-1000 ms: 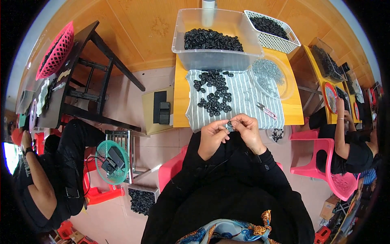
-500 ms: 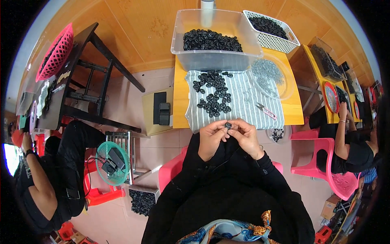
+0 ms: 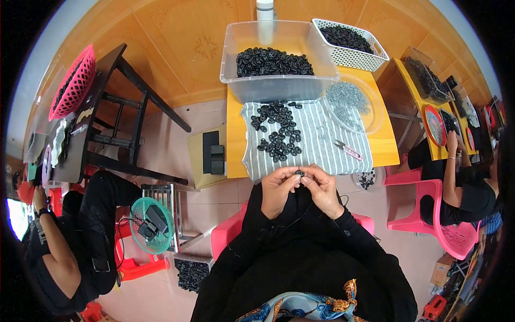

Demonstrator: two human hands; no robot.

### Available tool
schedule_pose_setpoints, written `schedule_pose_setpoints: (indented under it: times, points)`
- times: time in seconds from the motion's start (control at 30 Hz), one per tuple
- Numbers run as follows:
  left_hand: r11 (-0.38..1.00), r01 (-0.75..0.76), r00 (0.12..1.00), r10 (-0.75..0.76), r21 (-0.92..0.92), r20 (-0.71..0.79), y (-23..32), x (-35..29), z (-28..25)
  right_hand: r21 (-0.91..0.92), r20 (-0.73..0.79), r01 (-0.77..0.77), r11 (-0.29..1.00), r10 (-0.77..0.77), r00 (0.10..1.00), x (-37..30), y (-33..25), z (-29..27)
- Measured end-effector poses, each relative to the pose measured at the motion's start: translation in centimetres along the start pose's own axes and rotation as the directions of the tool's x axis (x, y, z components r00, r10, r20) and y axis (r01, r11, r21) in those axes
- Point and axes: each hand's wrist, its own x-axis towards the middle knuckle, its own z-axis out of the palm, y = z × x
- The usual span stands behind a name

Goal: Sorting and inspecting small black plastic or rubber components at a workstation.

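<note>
Head view shows me the left hand (image 3: 276, 190) and right hand (image 3: 323, 194) both pinching one small black part (image 3: 299, 173), partly hidden between them at the near edge of the striped cloth (image 3: 322, 158). On the bench (image 3: 383, 154), I see loose black parts (image 3: 280, 140) farther off, slightly left.

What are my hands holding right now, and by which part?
A small black piece, pinched at the fingertips of your left hand and right hand. They partly cover it, so which part is gripped cannot be told.
</note>
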Motion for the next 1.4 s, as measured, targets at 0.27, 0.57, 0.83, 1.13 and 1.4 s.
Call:
schedule_pose_setpoints:
  times: [0.27, 0.57, 0.83, 1.13, 1.4]
  points:
    - [0.999, -0.012, 0.998, 0.014, -0.032, 0.065, 0.5, 0.0, 0.4, 0.030, -0.052, 0.003, 1.000, -0.001, 0.999, -0.3, 0.0, 0.2]
    - [0.998, -0.011, 0.998, 0.014, -0.054, 0.060, 0.4, 0.0, 0.3, 0.073, -0.043, -0.001, 0.997, 0.004, 0.999, -0.4, -0.2, 0.0]
    - [0.999, -0.045, 0.996, 0.045, -0.008, 0.082, 0.8, 0.0, 0.4, 0.000, -0.060, 0.065, 0.998, -0.065, 0.996, -0.4, -0.6, 0.1]
    - [0.997, -0.073, 0.993, 0.074, -0.017, 0.096, 0.4, 0.0, 0.4, -0.242, -0.096, 0.191, 0.951, -0.220, 0.971, -0.7, -0.6, 0.4]
    - [0.990, -0.004, 0.998, 0.013, -0.141, 0.066, 0.0, -0.2, 0.6, -0.241, -0.093, 0.194, 0.951, -0.221, 0.971, -0.7, -0.7, 0.6]
